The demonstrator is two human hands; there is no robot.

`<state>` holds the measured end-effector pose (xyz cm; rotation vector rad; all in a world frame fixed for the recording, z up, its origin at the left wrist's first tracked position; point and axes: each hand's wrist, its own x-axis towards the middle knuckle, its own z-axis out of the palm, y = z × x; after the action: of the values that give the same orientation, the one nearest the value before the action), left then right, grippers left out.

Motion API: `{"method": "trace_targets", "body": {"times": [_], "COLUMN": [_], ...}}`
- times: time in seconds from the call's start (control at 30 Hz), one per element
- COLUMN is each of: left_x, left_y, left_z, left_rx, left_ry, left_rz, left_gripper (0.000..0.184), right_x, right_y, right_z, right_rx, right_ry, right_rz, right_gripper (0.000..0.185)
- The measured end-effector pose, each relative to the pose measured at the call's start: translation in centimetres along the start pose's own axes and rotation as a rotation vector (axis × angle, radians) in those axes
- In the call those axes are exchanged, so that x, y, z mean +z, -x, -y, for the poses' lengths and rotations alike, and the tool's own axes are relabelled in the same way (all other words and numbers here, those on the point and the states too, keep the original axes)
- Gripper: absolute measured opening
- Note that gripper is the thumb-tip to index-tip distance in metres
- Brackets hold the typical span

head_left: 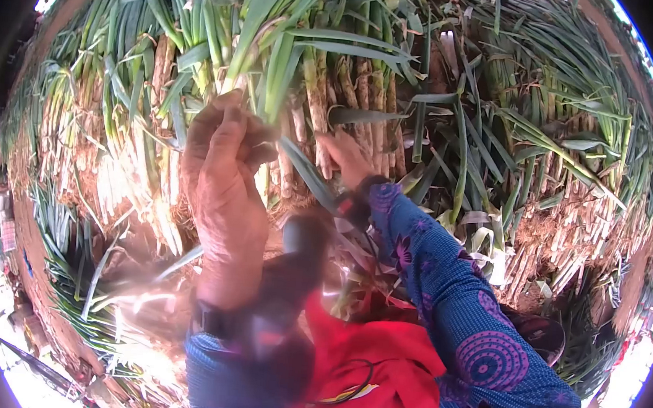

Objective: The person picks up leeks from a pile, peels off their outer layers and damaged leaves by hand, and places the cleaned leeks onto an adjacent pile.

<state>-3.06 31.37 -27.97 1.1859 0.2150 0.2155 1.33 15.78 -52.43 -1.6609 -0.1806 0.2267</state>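
Observation:
My left hand [226, 169] is raised in front of the pile, fingers pinched together on a leek [280, 58] whose green leaves fan out above the fingertips. Just to its right, my right hand [347, 160] reaches in among the pale stalks, with its fingers curled around a leek stalk [318, 100]; the fingers are slightly blurred and partly hidden. A loose green leaf [306, 173] slants between the two hands. Behind them stand bundled leeks [366, 92], green tops upward and pale stalks below.
More leek bundles stand on the left [138, 166] and right [562, 230], roots downward. Torn leaves [491, 251] and soil litter the ground between them. Red cloth [375, 361] covers my lap, with a dark cord [363, 376] lying on it.

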Motion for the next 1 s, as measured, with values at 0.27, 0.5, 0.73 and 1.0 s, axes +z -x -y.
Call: {"method": "trace_targets", "body": {"times": [0.27,0.5,0.73,1.0], "left_x": [-0.3,0.3,3.1,9.5], "left_y": [0.2,0.3,1.8,11.3], "left_z": [-0.2,0.9,4.9,11.7], "left_rx": [-0.059,-0.102,-0.394,-0.868], "left_ry": [0.057,0.037,-0.101,-0.192], "left_rz": [0.033,0.004,0.113,0.573], "left_gripper": [0.022,0.018,0.019,0.032], "right_x": [-1.6,-7.3,-13.2,-11.0], "right_y": [-3.9,4.8,22.7,37.1], "right_z": [1.0,8.9,14.9,24.6], "right_rx": [0.192,0.566,0.721,0.668], "right_ry": [-0.636,-0.694,-0.683,-0.275], "right_rz": [0.100,0.001,-0.082,-0.223], "right_gripper": [0.018,0.016,0.029,0.049]}}
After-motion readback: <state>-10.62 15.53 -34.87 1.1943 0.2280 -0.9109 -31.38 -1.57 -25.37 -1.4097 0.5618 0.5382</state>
